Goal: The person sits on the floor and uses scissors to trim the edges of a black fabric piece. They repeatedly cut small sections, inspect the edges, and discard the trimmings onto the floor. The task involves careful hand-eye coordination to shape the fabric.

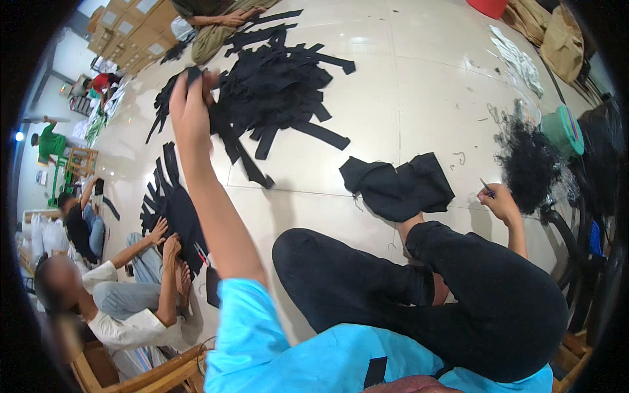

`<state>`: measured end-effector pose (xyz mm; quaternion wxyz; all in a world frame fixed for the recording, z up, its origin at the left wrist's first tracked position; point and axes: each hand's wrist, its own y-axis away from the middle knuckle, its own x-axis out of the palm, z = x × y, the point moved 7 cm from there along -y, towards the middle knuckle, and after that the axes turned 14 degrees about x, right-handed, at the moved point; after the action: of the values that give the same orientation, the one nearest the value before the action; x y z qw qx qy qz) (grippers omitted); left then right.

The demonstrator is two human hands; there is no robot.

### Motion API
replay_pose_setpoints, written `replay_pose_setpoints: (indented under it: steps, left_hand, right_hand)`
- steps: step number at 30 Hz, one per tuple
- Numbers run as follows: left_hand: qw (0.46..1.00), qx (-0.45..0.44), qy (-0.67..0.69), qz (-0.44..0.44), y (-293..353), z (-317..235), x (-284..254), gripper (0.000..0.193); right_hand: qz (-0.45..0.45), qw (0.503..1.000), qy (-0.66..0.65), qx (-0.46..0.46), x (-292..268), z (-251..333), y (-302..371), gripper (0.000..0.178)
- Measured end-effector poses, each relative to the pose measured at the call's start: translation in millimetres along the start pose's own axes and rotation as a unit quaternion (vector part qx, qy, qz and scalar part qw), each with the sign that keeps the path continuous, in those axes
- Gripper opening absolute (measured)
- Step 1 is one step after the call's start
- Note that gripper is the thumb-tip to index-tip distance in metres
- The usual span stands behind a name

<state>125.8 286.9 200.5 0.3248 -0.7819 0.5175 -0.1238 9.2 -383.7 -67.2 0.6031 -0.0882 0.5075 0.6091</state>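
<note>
My left hand (191,101) reaches far out, its fingers closed on a black fabric strip (193,73) at the edge of a large heap of black fabric strips (275,88). How much of the cloth it grips is partly hidden behind the fingers. Down at the right, my right hand (502,204) is closed around a small pointed tool (486,187) with a metal tip; the fingers cover most of it, so its exact kind cannot be told. Between the hands, a crumpled black cloth piece (406,187) lies over my foot.
Beyond my right hand sits a tangle of black thread scraps (527,160) beside a green container (562,131). At left, a seated co-worker (131,288) handles black cut fabric (173,209). Another person's hand (232,18) rests near the heap's far side. Cardboard boxes (134,33) stand behind.
</note>
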Motion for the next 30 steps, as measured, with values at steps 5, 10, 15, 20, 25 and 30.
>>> replay_pose_setpoints:
  steps: [5, 10, 15, 20, 25, 30]
  left_hand:
    - [0.982, 0.082, -0.164, 0.039, -199, 32, -97, 0.039]
    - [0.947, -0.116, -0.285, 0.095, -204, 51, -89, 0.078]
    - [0.918, -0.014, -0.264, 0.297, -25, 70, 96, 0.049]
    - [0.867, -0.024, -0.11, 0.486, 220, 110, 238, 0.084]
    - [0.872, 0.036, -0.064, 0.483, 312, 88, 280, 0.038]
    - [0.962, -0.01, -0.016, 0.271, 240, 64, 241, 0.027]
  right_hand:
    - [0.023, 0.999, -0.049, 0.001, 7, 13, 1, 0.017]
    - [0.02, 0.997, -0.072, -0.037, 14, 16, -1, 0.02]
    - [-0.06, 0.995, 0.041, 0.061, -7, 4, 4, 0.025]
    - [-0.187, 0.965, -0.021, -0.182, 16, 17, -16, 0.041]
    - [-0.108, 0.972, 0.007, -0.208, 67, 74, -26, 0.055]
    - [-0.189, 0.966, 0.105, -0.142, 53, -21, -93, 0.056]
